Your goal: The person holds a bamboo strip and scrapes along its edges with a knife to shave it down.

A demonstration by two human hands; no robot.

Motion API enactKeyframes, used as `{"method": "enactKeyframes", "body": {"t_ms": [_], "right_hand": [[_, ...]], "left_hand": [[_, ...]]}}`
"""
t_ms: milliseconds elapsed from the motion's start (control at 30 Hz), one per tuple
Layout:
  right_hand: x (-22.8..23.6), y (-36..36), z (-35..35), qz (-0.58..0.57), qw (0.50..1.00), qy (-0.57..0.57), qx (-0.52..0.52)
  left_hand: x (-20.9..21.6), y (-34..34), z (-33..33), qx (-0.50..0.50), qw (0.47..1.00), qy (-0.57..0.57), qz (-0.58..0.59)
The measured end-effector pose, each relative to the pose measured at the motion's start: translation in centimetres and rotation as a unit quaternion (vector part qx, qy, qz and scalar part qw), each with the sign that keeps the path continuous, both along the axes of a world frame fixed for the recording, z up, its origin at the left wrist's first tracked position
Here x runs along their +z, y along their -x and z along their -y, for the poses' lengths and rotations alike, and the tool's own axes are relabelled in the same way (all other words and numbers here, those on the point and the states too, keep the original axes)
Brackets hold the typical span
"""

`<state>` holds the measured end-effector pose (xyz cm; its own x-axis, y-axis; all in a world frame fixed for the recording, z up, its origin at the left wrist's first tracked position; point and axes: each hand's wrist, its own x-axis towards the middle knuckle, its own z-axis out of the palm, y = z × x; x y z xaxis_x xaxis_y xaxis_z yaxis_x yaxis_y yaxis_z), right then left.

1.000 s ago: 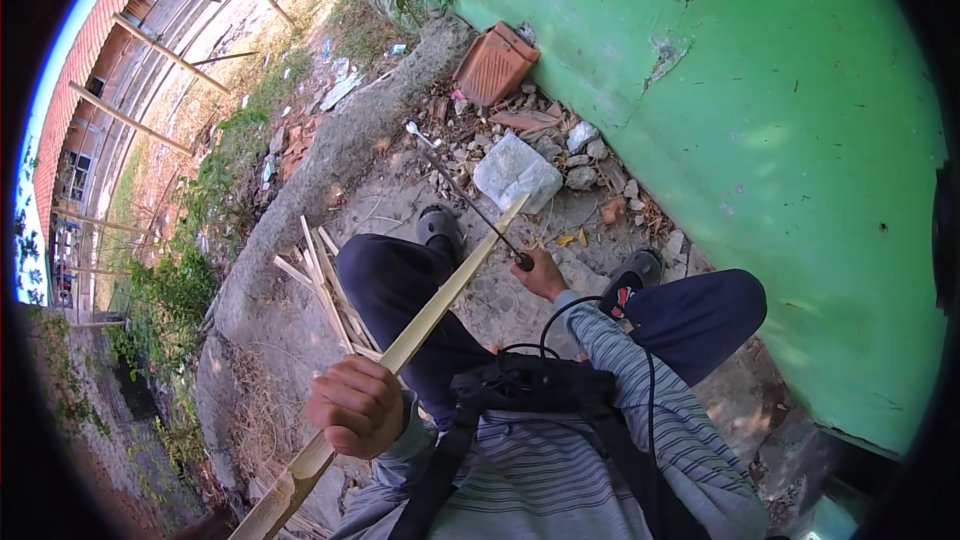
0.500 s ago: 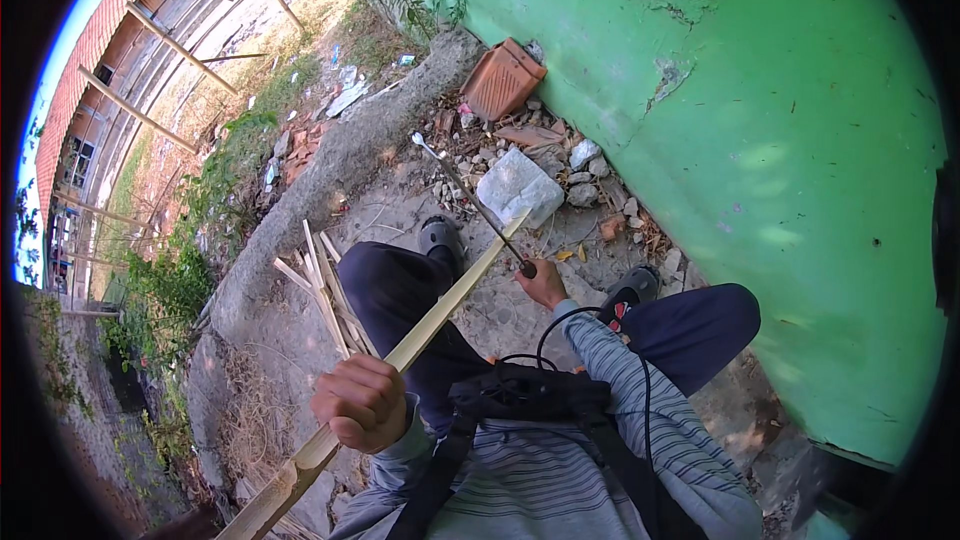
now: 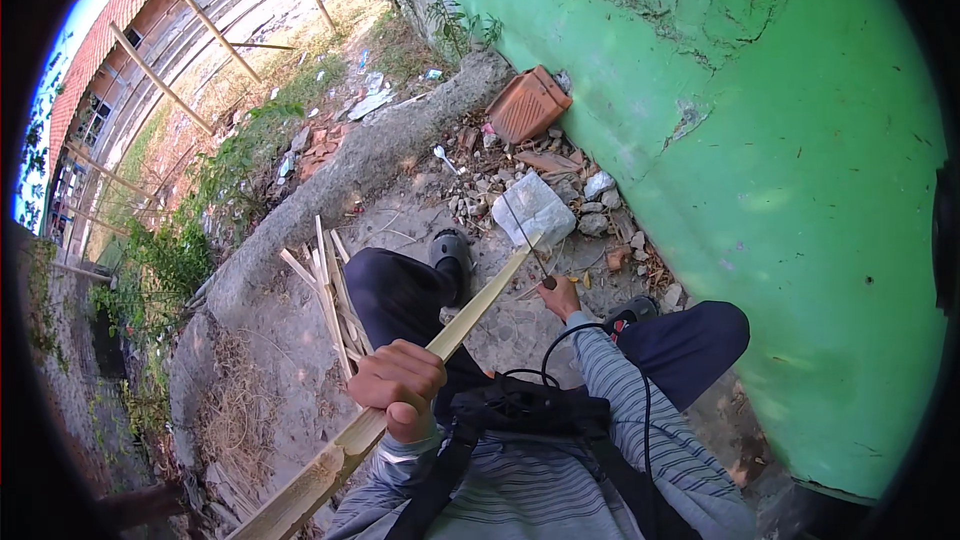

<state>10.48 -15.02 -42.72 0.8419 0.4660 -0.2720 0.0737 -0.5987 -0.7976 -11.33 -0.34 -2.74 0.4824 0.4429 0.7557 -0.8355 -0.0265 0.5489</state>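
Observation:
My left hand (image 3: 400, 388) is closed around a long, pale split bamboo strip (image 3: 478, 310). The strip slants from the lower left edge up to a whitish stone block (image 3: 548, 210), where its far end meets the block or lies just over it. In my right hand (image 3: 563, 297) is the dark handle of a long, thin-bladed knife (image 3: 548, 282). Its blade points up and left, crossing close to the strip's far end and in front of the block. Whether blade and bamboo touch, I cannot tell.
Several split bamboo pieces (image 3: 328, 290) lie left of my bent knee. Rubble and stones (image 3: 593, 224) surround the block, with an orange roof tile (image 3: 528, 105) beyond. A green wall (image 3: 760, 240) stands on the right; a low concrete ridge (image 3: 300, 202) runs along the left.
The knife's blade has swung to the right and now stands steeper beside the strip's end. My left hand, still on the bamboo, appears farther right and slightly higher. The whole view has shifted a little.

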Motion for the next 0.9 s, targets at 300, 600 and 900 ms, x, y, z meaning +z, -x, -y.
{"method": "enactKeyframes", "body": {"t_ms": [300,600,900], "right_hand": [[4.7,3.8,-2.5,-0.211,0.964,-0.144,-0.069],[9.6,4.4,-4.6,-0.279,0.933,-0.216,-0.068],[10.2,4.2,-3.9,-0.304,0.925,-0.217,-0.074]], "left_hand": [[0.5,-0.8,-3.5,0.082,0.995,0.046,-0.037],[1.0,-2.3,-3.4,0.138,0.982,0.110,-0.065],[1.5,-4.2,-3.8,0.120,0.986,0.105,-0.057]]}}
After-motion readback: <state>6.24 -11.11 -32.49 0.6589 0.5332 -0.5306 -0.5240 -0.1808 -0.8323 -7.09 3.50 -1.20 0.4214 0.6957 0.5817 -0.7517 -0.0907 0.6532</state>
